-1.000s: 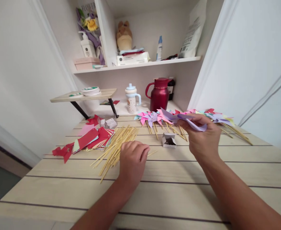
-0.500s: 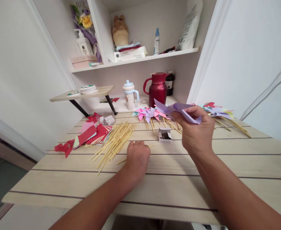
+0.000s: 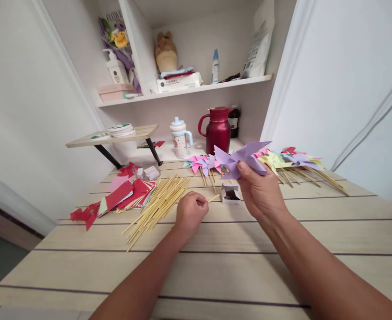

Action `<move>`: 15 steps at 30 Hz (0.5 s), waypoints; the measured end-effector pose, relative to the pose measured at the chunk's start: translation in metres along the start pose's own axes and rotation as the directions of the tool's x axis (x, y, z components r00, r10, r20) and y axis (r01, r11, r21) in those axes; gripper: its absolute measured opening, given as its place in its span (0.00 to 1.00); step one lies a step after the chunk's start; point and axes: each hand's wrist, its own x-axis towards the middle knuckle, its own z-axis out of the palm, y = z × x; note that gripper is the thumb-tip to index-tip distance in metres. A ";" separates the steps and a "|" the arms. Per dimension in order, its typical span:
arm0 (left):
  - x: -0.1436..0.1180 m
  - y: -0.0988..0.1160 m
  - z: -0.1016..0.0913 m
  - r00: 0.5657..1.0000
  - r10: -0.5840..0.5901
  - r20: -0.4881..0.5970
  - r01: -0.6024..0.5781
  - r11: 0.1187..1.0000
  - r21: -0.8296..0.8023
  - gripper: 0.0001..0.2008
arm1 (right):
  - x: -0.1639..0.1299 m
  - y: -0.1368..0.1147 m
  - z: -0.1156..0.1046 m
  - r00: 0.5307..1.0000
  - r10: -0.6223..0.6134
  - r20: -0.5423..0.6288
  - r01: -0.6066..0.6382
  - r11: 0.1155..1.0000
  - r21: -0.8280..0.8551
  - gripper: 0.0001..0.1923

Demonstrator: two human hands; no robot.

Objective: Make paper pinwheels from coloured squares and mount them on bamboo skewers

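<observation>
My right hand (image 3: pixel 260 189) is closed on a purple paper pinwheel (image 3: pixel 240 155), thumb on its middle, held above the table. No stick shows on this pinwheel. My left hand (image 3: pixel 191 211) is closed round a thin wooden stick (image 3: pixel 214 198), whose tip pokes out to the right of the fist. Left of that hand lies a loose pile of wooden sticks (image 3: pixel 159 204). Between the two hands stands a small open white box (image 3: pixel 231 195) with dark small contents I cannot make out.
Finished pinwheels (image 3: pixel 202 164) on sticks lie at the back, with more pinwheels (image 3: pixel 299 160) at the right. Red paper pieces (image 3: pixel 120 193) are stacked at left. Behind stand a red jug (image 3: pixel 218 131), a cup (image 3: pixel 180 140) and a small raised shelf (image 3: pixel 142 132).
My right hand has turned and moved left, so the pinwheel now faces me more fully. My left hand has closed on the stick and lifted slightly from the table.
</observation>
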 end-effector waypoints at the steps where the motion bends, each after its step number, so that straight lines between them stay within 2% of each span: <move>1: 0.000 0.001 0.001 0.999 -0.004 -0.036 0.001 0.997 -0.073 0.07 | 0.001 0.003 0.001 0.997 0.070 -0.017 -0.069 0.994 0.087 0.13; 3: 0.000 0.004 -0.001 0.994 0.001 -0.108 -0.023 0.980 -0.198 0.07 | 0.000 0.007 0.002 0.985 0.171 -0.030 -0.162 0.968 0.192 0.15; 7: -0.004 0.010 -0.003 0.980 0.028 -0.199 -0.097 0.933 -0.347 0.05 | -0.005 0.016 0.005 0.969 0.245 -0.031 -0.231 0.942 0.244 0.14; 12: -0.006 0.010 0.006 0.970 0.051 -0.237 -0.144 0.909 -0.391 0.06 | -0.009 0.025 0.006 0.938 0.347 -0.021 -0.321 0.888 0.331 0.14; 15: -0.009 0.010 0.010 0.975 0.040 -0.219 -0.130 0.901 -0.414 0.06 | -0.008 0.027 0.004 0.924 0.381 -0.033 -0.345 0.866 0.361 0.11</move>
